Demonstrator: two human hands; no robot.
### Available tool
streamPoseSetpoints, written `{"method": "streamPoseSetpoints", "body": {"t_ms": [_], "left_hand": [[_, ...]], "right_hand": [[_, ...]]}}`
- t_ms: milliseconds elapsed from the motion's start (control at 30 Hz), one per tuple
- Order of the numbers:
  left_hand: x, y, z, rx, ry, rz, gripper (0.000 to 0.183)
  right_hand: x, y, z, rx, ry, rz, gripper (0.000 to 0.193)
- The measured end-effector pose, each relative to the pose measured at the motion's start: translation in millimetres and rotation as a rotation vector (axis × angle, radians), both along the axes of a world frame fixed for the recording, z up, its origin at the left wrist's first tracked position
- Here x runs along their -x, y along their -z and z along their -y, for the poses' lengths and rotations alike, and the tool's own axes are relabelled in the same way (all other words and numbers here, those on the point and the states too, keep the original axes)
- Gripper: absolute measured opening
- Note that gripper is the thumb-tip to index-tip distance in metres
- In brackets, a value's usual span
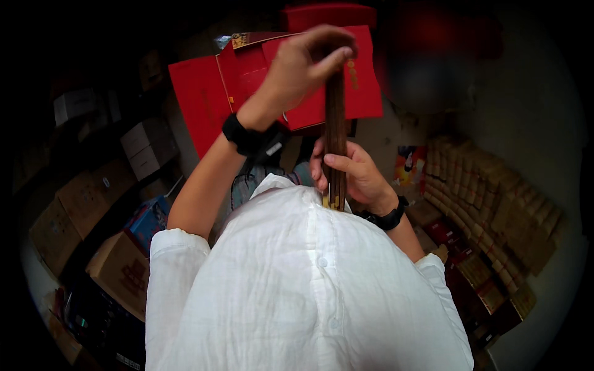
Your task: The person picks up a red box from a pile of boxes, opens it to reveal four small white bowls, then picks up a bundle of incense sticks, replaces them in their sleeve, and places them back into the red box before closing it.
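My right hand is closed round the lower part of a bundle of long, thin dark brown sticks, which look like chopsticks. The bundle stands nearly upright in front of my white shirt, with gold-coloured ends showing at the bottom. At its upper end, my left hand curls over the sticks with thumb and fingers; this hand is slightly blurred, and it hides the top ends. Behind the bundle lie red cardboard boxes, one with an opened flap and gold print on a red panel.
Brown cartons and white boxes fill shelves on the left. To the right, many paper-wrapped bundles are stacked in rows near a wall. A blurred red and grey shape stands at the upper right.
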State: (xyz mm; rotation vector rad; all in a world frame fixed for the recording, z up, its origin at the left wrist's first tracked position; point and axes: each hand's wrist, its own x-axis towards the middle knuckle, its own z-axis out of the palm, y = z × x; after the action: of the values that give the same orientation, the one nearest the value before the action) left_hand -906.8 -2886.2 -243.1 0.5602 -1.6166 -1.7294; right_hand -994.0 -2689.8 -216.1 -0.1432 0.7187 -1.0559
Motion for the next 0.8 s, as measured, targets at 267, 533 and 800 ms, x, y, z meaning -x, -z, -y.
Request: {"method": "streamPoseSetpoints", "body": {"t_ms": [267,533,800], "left_hand": [[-4.6,-8.5,-46.9,-0.561,0.128,-0.109,0.029],[-19.6,0.2,-18.3,-1.138,0.031,-0.672,0.028],[-20.5,-3.5,-14.7,-1.089,0.108,-0.541,0.044]], "right_hand": [[-2.0,2.7,-1.6,-0.095,0.0,-0.06,0.021],[4.9,1.7,7.9,-0.079,-0.16,-0.108,0.02],[22.5,7.6,12.1,0.122,-0.24,-1.019,0.025]]}}
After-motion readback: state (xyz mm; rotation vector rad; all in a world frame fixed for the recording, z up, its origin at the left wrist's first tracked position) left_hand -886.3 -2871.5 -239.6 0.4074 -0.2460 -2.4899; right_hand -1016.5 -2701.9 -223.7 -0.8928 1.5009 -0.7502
